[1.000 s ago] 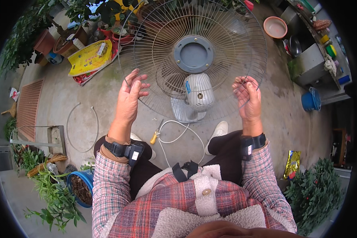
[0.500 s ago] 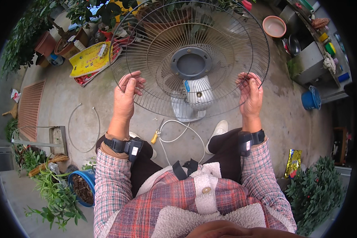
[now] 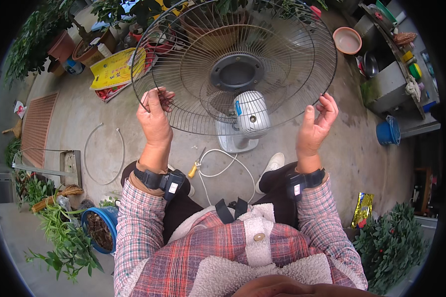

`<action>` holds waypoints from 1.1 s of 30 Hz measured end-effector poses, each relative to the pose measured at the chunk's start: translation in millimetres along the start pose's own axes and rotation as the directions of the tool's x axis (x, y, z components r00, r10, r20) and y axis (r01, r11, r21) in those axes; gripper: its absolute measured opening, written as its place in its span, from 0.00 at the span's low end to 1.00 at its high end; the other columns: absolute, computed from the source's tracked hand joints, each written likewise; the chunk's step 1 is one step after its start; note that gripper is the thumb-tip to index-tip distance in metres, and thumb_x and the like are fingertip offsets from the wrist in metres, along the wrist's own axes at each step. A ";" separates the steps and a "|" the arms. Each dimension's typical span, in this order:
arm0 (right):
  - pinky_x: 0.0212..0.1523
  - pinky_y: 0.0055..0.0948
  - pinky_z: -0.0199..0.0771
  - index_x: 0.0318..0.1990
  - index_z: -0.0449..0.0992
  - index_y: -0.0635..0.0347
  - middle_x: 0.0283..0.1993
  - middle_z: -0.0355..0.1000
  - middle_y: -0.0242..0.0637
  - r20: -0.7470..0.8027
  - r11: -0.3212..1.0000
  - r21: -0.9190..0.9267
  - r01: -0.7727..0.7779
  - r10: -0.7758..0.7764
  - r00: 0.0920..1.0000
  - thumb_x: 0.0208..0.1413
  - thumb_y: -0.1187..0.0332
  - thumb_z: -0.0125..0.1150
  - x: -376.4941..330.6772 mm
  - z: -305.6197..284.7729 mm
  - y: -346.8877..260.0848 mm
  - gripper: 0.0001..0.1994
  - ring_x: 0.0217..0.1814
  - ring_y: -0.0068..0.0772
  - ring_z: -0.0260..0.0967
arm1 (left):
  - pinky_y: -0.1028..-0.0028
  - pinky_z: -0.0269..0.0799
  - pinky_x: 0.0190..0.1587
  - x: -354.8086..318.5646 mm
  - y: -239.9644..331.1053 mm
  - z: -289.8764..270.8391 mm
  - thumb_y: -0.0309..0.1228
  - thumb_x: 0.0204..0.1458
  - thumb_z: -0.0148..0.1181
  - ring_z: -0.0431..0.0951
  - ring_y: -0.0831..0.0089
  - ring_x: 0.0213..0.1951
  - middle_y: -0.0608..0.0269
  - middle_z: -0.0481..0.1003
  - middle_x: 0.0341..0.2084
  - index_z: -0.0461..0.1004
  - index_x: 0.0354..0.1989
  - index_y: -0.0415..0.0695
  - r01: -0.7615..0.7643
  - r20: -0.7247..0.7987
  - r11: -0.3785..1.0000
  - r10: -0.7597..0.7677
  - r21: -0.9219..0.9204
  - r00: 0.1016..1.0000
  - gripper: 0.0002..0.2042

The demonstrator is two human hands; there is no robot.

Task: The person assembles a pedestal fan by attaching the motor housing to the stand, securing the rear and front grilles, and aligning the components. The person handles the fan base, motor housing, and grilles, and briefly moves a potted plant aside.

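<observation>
A round wire fan grille (image 3: 237, 88) with a dark hub ring is held up in front of me, tilted. My left hand (image 3: 154, 119) pinches its left rim between thumb and fingers. At the right rim my right hand (image 3: 314, 129) is open, thumb and fingers apart; the fingertips are at the rim, and I cannot tell whether they touch it. Through and below the wires I see the fan's pale motor housing (image 3: 252, 116) and its base (image 3: 233, 143), standing on the floor. More wire mesh shows behind the hub ring.
A white cord (image 3: 222, 174) and a yellow-handled screwdriver (image 3: 193, 171) lie between my feet. A bent pale hose (image 3: 85, 157) is on the floor at left. Potted plants, a yellow sack (image 3: 111, 71), a blue bucket (image 3: 387, 131) and a round basin (image 3: 347, 40) stand around.
The grille's near edge has risen, baring more of the motor housing and base. My right hand's fingers have opened from their hold on the rim; my left hand keeps its hold.
</observation>
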State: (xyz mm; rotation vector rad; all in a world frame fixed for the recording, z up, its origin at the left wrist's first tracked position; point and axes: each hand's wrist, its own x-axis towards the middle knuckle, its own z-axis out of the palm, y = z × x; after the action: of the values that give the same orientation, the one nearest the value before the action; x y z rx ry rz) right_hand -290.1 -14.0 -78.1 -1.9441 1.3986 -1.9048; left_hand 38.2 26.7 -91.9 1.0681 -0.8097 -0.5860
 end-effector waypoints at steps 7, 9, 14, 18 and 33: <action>0.64 0.42 0.55 0.64 0.55 0.60 0.67 0.52 0.46 0.484 0.726 0.587 -0.358 0.040 0.874 0.57 0.70 0.53 -9.6 20.6 -38.4 0.27 0.69 0.44 0.51 | 0.78 0.69 0.34 -7.9 18.3 21.0 0.37 0.63 0.49 0.76 0.76 0.32 0.59 0.78 0.31 0.73 0.38 0.37 -0.174 -0.057 0.984 0.175 0.028 0.983 0.14; 0.65 0.44 0.54 0.67 0.48 0.59 0.68 0.50 0.46 0.679 0.280 0.656 -0.701 0.187 0.710 0.59 0.68 0.51 -7.5 27.6 -39.4 0.30 0.70 0.46 0.50 | 0.76 0.71 0.37 -15.1 19.8 30.0 0.34 0.62 0.50 0.76 0.74 0.33 0.58 0.77 0.33 0.72 0.39 0.36 -0.230 -0.038 0.973 0.230 0.007 0.972 0.12; 0.66 0.46 0.54 0.67 0.49 0.53 0.66 0.55 0.44 0.659 -0.085 0.747 -0.659 0.226 0.718 0.62 0.65 0.49 3.9 30.2 -24.3 0.27 0.68 0.45 0.53 | 0.71 0.70 0.45 -30.9 18.2 42.9 0.36 0.62 0.47 0.74 0.68 0.38 0.55 0.76 0.37 0.71 0.39 0.36 -0.617 0.237 0.722 0.570 0.312 0.787 0.14; 0.65 0.44 0.59 0.61 0.57 0.51 0.62 0.60 0.39 0.651 -0.113 0.753 -0.649 0.276 0.707 0.61 0.68 0.51 1.2 25.5 -19.4 0.21 0.65 0.39 0.58 | 0.66 0.69 0.46 -33.7 14.9 41.3 0.38 0.59 0.51 0.73 0.60 0.41 0.51 0.75 0.38 0.70 0.41 0.38 -0.781 0.421 0.569 0.661 0.258 0.621 0.14; 0.59 0.34 0.69 0.67 0.50 0.46 0.60 0.61 0.36 0.566 -0.015 0.802 -0.597 0.338 0.752 0.59 0.71 0.55 4.8 8.1 -18.5 0.31 0.59 0.32 0.63 | 0.64 0.68 0.41 -52.2 5.8 44.1 0.50 0.57 0.52 0.72 0.59 0.39 0.55 0.72 0.42 0.65 0.45 0.46 -0.931 0.641 0.312 0.679 0.189 0.358 0.20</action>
State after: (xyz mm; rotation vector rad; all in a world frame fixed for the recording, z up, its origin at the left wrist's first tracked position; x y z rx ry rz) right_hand -274.4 -10.5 -64.9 -0.7300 0.3050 -1.4325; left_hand -27.9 45.2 -90.6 0.7992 -1.8973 0.4054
